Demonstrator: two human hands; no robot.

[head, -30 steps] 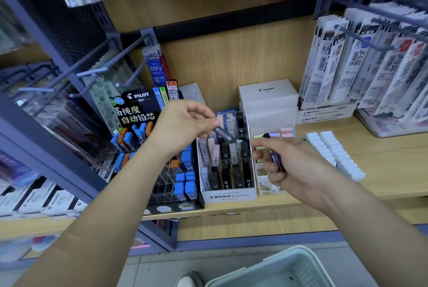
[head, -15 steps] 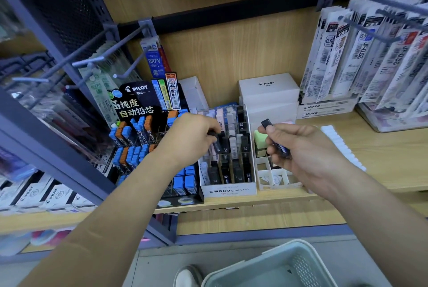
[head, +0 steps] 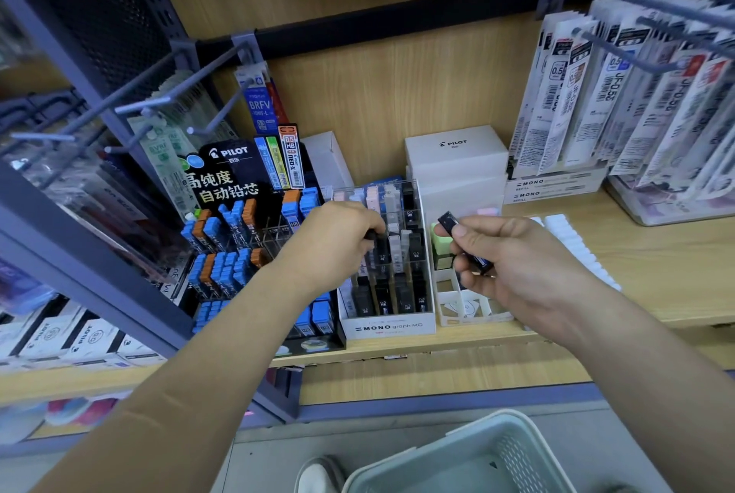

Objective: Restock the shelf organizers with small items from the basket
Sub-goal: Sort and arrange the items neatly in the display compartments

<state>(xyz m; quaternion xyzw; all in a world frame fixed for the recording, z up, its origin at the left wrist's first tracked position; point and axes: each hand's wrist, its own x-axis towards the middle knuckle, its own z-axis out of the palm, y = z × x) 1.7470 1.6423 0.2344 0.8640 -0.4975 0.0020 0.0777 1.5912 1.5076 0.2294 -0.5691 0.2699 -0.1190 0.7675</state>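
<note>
Black plastic, a lead case is sticking up from the right hand, pinched between thumb and curled fingers, just beside the clear MONO organizer. The left hand is reaching into the organizer's slots, fingers curling round a dark case. The pale basket is sitting below the wooden shelf.

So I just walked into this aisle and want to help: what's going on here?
A person is restocking a wooden shelf. Their left hand holds a small black plastic lead case down in the clear compartmented MONO organizer. Their right hand grips a slim dark case, just right of it. The pale green plastic basket stands below the shelf.
</note>
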